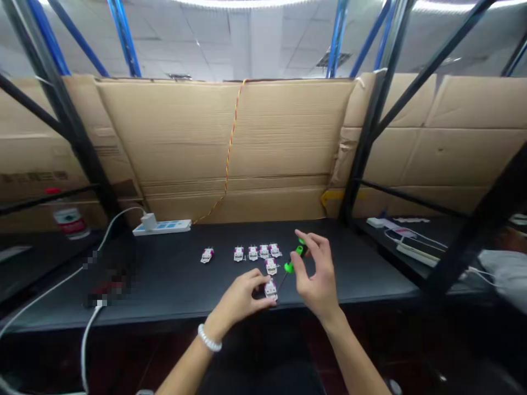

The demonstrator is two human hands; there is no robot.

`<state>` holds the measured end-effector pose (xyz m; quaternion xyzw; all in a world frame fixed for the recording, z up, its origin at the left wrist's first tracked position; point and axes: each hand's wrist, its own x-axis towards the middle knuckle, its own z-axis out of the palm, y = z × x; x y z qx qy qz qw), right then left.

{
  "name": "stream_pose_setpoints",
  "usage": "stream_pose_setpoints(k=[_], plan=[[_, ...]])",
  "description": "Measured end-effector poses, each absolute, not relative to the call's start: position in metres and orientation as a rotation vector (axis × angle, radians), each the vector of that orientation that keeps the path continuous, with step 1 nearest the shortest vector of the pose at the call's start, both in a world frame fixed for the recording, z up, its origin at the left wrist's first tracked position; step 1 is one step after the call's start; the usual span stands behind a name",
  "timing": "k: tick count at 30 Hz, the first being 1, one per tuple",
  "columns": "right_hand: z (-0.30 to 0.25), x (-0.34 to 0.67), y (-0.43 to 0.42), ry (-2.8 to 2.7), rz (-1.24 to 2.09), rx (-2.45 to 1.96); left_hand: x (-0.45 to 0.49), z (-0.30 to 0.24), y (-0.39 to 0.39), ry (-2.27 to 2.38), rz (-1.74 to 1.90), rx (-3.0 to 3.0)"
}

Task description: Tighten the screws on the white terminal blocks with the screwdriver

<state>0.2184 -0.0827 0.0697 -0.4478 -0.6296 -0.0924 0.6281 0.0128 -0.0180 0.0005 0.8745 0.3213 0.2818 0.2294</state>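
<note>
White-and-purple module [270,288] sits near on the counter [173,285], fingers of the left hand [242,296] gripping it, the right hand [316,277] gripping a green screwdriver [299,250].

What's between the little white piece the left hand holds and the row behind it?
Another white piece lies between the held piece and the back row, in the head view.
</note>
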Motion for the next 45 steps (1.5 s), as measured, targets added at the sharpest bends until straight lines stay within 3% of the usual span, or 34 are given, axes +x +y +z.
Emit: stream_pose_setpoints(k=[4, 10, 16, 23, 31, 37, 45], plan=[[0.069, 0.2221, -0.0831, -1.515, -0.096, -0.965, 0.0127, 0.0003, -0.0179, 0.878, 0.781, 2.415], [0.0681, 0.2179, -0.081, -1.43, -0.255, -1.033, 0.0132, 0.0021, -0.0189, 0.882, 0.776, 2.409], [0.071, 0.2184, -0.0832, -1.532, -0.141, -0.954, 0.013, 0.0012, -0.0182, 0.881, 0.772, 2.426], [0.0717, 0.2169, -0.0835, -1.458, -0.257, -1.005, 0.0125, 0.0008, -0.0181, 0.885, 0.765, 2.413], [0.071, 0.2185, -0.0862, -1.549, -0.142, -0.952, 0.0135, 0.0029, -0.0193, 0.888, 0.767, 2.429], [0.0694, 0.2169, -0.0826, -1.431, -0.297, -1.015, 0.0143, 0.0044, -0.02, 0.898, 0.762, 2.424], [0.0721, 0.2171, -0.0852, -1.527, -0.201, -0.943, 0.0135, -0.0012, -0.017, 0.878, 0.778, 2.437]])
